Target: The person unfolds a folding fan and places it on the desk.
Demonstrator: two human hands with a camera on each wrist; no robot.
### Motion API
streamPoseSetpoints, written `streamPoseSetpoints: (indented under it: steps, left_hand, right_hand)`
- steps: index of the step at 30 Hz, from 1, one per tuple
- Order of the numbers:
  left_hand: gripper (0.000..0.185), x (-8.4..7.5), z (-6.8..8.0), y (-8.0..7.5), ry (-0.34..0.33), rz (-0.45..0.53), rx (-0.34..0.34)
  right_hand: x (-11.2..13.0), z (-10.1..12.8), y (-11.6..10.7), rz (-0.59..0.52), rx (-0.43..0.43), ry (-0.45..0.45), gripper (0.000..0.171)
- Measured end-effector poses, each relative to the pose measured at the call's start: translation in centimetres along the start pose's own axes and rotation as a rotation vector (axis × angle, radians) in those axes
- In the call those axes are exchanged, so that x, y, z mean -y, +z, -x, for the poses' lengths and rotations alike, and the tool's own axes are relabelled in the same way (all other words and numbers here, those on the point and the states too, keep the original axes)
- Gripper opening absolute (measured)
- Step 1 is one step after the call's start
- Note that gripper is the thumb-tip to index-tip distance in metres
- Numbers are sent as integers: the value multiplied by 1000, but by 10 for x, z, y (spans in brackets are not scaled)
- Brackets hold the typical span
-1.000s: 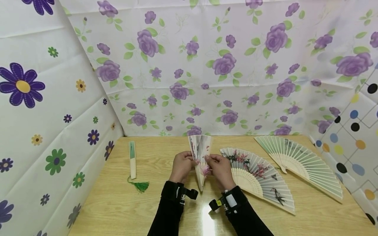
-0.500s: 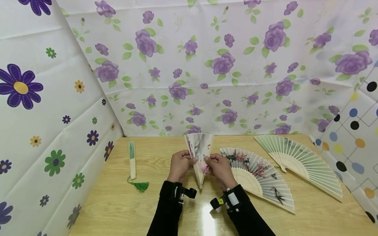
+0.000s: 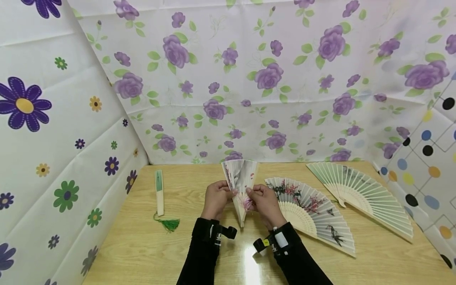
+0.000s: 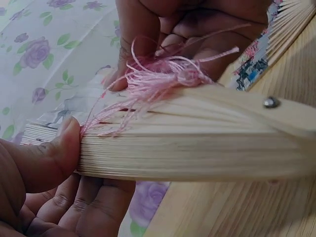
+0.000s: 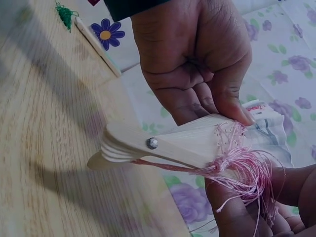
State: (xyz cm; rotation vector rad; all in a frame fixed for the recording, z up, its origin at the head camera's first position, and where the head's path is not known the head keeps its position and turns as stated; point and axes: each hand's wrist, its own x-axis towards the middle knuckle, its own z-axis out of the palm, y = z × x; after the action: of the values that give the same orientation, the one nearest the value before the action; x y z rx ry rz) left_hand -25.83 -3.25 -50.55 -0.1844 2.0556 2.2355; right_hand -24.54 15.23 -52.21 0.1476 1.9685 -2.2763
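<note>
Between my two hands a partly spread folding fan [image 3: 240, 178] stands with its pivot end toward me. My left hand [image 3: 215, 199] pinches its left edge, thumb on the near face; the left wrist view shows the thumb against a thick stack of ribs [image 4: 197, 155]. On the other edge my right hand [image 3: 266, 204] pinches the fan with thumb and fingers. A pink tassel [image 5: 242, 170] lies over the ribs by the right fingers. The metal pivot pin [image 5: 152, 142] shows in both wrist views.
A spread fan with pink blossoms [image 3: 317, 211] lies right of my hands, and a green spread fan [image 3: 363, 200] beyond it. At left lies a folded green fan [image 3: 159, 194] with a green tassel [image 3: 170, 225]. Patterned cloth [image 3: 249, 91] hangs behind the wooden table [image 3: 128, 237].
The held fan has spread somewhat wider at its top, mostly leftward, and its pivot end has risen slightly. Both hands keep hold of it; the left has shifted a little left.
</note>
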Motion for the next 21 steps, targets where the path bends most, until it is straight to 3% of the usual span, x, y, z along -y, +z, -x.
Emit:
streamPoseSetpoints:
  steps: [8, 13, 16, 21]
  left_hand:
    - [25, -1, 0, -1, 26, 31, -50]
    - [23, -2, -1, -1, 25, 46, -59]
    - [24, -3, -1, -1, 19, 60, -74]
    - [26, -2, -2, -1, 22, 76, -99]
  right_hand:
    - [2, 4, -2, 23, -56, -48, 25]
    - [3, 1, -2, -18, -57, -38, 18]
    - [3, -1, -5, -29, -35, -15, 15]
    - [1, -2, -10, -55, 47, 22, 36]
